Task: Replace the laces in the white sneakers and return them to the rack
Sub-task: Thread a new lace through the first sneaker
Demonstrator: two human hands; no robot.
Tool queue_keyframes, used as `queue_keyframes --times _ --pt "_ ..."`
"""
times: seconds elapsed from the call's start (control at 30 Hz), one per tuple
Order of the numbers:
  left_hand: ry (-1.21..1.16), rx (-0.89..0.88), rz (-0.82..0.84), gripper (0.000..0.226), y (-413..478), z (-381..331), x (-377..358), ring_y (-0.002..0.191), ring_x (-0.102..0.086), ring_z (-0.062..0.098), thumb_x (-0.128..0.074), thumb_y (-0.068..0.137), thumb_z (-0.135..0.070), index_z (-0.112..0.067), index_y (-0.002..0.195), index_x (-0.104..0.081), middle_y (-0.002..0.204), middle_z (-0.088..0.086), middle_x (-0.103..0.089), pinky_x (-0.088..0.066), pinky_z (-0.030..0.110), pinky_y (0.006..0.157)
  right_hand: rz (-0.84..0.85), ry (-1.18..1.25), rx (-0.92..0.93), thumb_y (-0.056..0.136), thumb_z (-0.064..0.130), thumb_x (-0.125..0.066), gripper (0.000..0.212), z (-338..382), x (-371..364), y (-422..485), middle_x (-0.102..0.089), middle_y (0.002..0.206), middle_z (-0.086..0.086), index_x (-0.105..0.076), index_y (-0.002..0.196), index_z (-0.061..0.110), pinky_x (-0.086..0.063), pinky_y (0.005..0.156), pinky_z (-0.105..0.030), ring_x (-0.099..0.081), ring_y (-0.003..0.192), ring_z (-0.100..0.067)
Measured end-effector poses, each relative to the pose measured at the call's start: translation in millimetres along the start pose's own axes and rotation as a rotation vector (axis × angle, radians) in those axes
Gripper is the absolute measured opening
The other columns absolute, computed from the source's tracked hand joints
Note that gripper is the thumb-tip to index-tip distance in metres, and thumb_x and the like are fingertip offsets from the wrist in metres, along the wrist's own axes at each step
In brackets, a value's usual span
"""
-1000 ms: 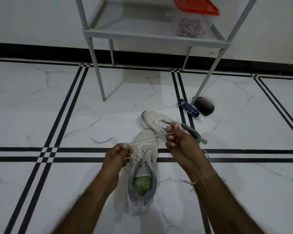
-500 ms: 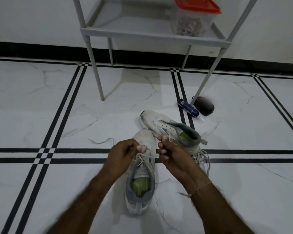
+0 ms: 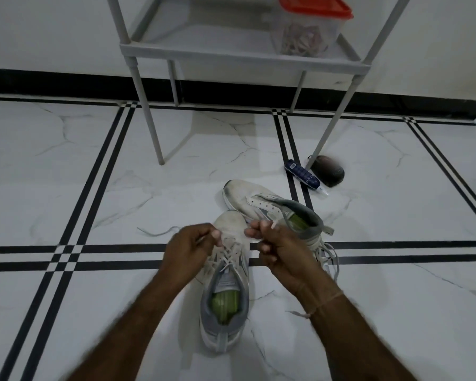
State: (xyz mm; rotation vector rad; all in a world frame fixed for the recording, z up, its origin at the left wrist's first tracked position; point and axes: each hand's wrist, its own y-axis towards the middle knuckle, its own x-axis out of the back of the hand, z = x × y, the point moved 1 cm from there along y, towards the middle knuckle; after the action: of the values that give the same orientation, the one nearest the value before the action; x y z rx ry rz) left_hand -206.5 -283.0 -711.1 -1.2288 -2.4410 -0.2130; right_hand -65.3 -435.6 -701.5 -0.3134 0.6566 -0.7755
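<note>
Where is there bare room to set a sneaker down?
Bare: the shelf left of the red-lidded box; the floor left of the rack leg; the floor right of the far sneaker. Crowded: over the near sneaker, where left hand and right hand pinch its lace, and around the tube and dark lump.

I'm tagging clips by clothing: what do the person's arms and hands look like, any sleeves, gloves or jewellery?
Both forearms are bare as far as the frame shows, with no sleeves. The left hand and right hand wear no gloves or watch. The one thing worn is a thin pale thread band tied round the right wrist, a short loose end sticking out.
</note>
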Motion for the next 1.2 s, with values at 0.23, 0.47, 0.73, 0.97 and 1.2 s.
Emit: queue_keyframes --times 0.23,0.47,0.73,0.97,1.2 --pt "0.613 -0.012 -0.203 0.021 -7.0 18.5 13.8 0.103 -0.065 0.017 -0.053 0.097 -0.050 -0.036 0.102 -0.069 0.101 -0.013 -0.074 -0.042 0.041 0.089 -0.092 -0.513 0.274 0.101 0.021 -0.061 0.022 -24.4 -12.6 -8.2 -0.079 0.099 0.001 -0.080 0.104 0.011 -0.060 0.079 -0.035 -0.072 0.097 -0.012" --pt "-0.083 0.006 0.054 0.006 -12.5 -7.9 -21.7 0.077 -0.071 0.008 -0.074 0.088 -0.027 -0.026 0.094 -0.075 0.082 -0.008 -0.075 -0.061 0.039 0.075 -0.149 -0.398 0.229 0.087 0.010 -0.079 0.023 -27.7 -21.6 -9.5 -0.074 0.084 -0.022 -0.063 0.094 -0.004 -0.059 0.061 -0.032 -0.072 0.068 -0.025" --pt "-0.055 0.086 0.012 0.020 -16.6 5.8 -16.9 0.087 -0.071 0.009 -0.074 0.078 -0.049 -0.031 0.086 -0.081 0.085 -0.013 -0.077 -0.056 0.046 0.086 -0.020 -0.421 0.200 0.097 0.004 -0.065 0.013 -36.7 -6.7 -11.7 -0.076 0.082 -0.017 -0.066 0.103 -0.008 -0.060 0.067 -0.029 -0.073 0.073 -0.023" --pt "-0.089 0.181 0.003 0.025 -20.7 11.5 -19.7 0.090 -0.070 0.002 -0.082 0.069 -0.054 -0.036 0.086 -0.081 0.091 -0.017 -0.076 -0.058 0.040 0.086 -0.020 -0.475 0.213 0.095 -0.004 -0.064 0.010 -38.0 1.3 -12.9 -0.075 0.081 -0.016 -0.069 0.103 -0.004 -0.059 0.066 -0.027 -0.072 0.071 -0.021" --pt "0.039 -0.004 0.067 0.003 -18.3 4.3 -20.0 0.073 -0.066 0.006 -0.077 0.084 -0.029 -0.028 0.082 -0.077 0.082 -0.013 -0.075 -0.054 0.028 0.070 -0.068 -0.467 0.265 0.094 0.000 -0.067 0.006 -39.8 -0.9 -14.7 -0.076 0.079 -0.014 -0.072 0.095 -0.004 -0.058 0.067 -0.025 -0.070 0.069 -0.017"
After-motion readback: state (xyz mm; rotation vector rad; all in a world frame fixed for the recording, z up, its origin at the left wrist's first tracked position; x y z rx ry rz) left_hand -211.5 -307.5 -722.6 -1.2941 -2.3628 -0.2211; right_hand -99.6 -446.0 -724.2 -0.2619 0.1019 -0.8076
